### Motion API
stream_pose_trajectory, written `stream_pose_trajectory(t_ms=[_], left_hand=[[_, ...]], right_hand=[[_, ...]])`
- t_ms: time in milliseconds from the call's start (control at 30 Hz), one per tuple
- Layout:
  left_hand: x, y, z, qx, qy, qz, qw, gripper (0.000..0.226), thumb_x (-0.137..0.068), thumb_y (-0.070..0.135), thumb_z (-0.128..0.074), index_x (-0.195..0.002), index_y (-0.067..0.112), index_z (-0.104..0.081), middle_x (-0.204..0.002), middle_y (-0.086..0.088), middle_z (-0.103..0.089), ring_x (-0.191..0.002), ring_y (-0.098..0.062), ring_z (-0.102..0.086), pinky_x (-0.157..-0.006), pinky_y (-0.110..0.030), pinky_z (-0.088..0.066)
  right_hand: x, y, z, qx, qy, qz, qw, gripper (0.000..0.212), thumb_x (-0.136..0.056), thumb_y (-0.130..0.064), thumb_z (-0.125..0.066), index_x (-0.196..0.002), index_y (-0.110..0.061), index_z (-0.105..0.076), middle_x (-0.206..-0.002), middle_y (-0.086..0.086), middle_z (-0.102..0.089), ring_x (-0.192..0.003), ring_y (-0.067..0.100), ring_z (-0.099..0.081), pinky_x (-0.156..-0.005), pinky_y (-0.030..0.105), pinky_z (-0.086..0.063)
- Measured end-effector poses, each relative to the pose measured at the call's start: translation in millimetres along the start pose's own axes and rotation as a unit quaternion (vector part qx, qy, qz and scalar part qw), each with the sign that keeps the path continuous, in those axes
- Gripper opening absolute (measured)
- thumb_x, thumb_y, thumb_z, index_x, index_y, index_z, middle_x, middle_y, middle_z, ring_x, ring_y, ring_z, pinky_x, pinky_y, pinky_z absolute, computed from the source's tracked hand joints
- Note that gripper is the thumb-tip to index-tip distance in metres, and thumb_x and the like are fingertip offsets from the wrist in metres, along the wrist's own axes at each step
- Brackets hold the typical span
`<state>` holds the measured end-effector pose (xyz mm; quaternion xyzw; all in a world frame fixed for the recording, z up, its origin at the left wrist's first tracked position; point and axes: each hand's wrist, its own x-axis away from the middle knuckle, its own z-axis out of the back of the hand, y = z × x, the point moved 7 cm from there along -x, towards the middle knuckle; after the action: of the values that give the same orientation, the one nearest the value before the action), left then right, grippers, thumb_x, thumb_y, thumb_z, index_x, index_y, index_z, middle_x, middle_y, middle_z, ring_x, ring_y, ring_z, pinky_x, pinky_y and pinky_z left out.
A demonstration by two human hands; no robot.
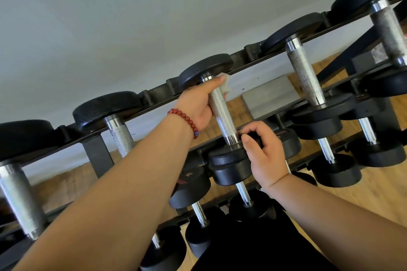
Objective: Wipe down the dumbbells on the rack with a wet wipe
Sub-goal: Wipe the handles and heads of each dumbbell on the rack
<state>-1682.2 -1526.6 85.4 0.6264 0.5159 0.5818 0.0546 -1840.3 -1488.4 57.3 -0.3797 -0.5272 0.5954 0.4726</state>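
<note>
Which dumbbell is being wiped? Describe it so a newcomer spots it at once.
On the black rack against the grey wall, follow the top row. The dumbbell is third from the left. It alone has hands on it: the left hand holds a wet wipe round its knurled handle, the right hand grips its near head.

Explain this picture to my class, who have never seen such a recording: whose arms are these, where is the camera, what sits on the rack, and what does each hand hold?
There is no machine here. A person works with two bare hands, and one camera worn on the head looks down at them. A black metal rack carries rows of black round-headed dumbbells with silver knurled steel handles. The left hand, with a red bead bracelet on its wrist, wraps a white wet wipe round the handle of the middle dumbbell. The right hand grips that dumbbell's near black head.
</note>
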Motion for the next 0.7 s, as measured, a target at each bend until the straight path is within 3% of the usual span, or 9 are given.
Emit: stream_pose_trajectory(t_ms=[100, 300, 533, 700], left_hand=[[7, -12, 8, -0.043, -0.024, 0.012, 0.999, 0.02, -0.089, 0.016, -0.067, -0.108, 0.016, -0.06, -0.111, -0.007, -0.064, -0.108, -0.024, -0.065, -0.088, -0.04, -0.056], [10, -3, 8, -0.037, 0.002, -0.086, 0.996, 0.011, -0.098, 0.011, -0.054, -0.108, 0.011, -0.058, -0.107, -0.008, -0.067, -0.098, -0.019, -0.067, -0.085, -0.033, -0.057], [10, 4, 6, -0.025, -0.004, -0.085, 0.996, 0.006, -0.098, 0.014, -0.053, -0.102, 0.011, -0.057, -0.105, -0.006, -0.064, -0.096, -0.019, -0.065, -0.084, -0.033, -0.056], [21, -21, 4, -0.09, -0.03, -0.067, 0.993, 0.007, -0.099, 0.019, -0.051, -0.101, 0.019, -0.058, -0.098, -0.003, -0.066, -0.096, -0.016, -0.066, -0.09, -0.034, -0.054]], right_hand=[[1, 1, 0, -0.006, 0.007, 0.001, 1.0, 0.03, -0.081, -0.041, -0.053, -0.087, -0.012, -0.061, -0.085, 0.007, -0.061, -0.08, 0.023, -0.057, -0.074, 0.033, -0.046], [-1, -1, 1, 0.002, 0.017, 0.011, 1.0, 0.026, -0.081, -0.039, -0.053, -0.085, -0.014, -0.061, -0.084, 0.008, -0.062, -0.08, 0.024, -0.058, -0.072, 0.034, -0.047], [0, -4, 1, 0.012, 0.018, 0.017, 1.0, 0.027, -0.082, -0.038, -0.052, -0.084, -0.013, -0.061, -0.083, 0.006, -0.062, -0.081, 0.023, -0.058, -0.074, 0.038, -0.049], [-1, -5, 2, 0.008, 0.021, 0.01, 1.0, 0.027, -0.081, -0.038, -0.052, -0.083, -0.013, -0.061, -0.083, 0.006, -0.062, -0.082, 0.024, -0.059, -0.075, 0.043, -0.05]])
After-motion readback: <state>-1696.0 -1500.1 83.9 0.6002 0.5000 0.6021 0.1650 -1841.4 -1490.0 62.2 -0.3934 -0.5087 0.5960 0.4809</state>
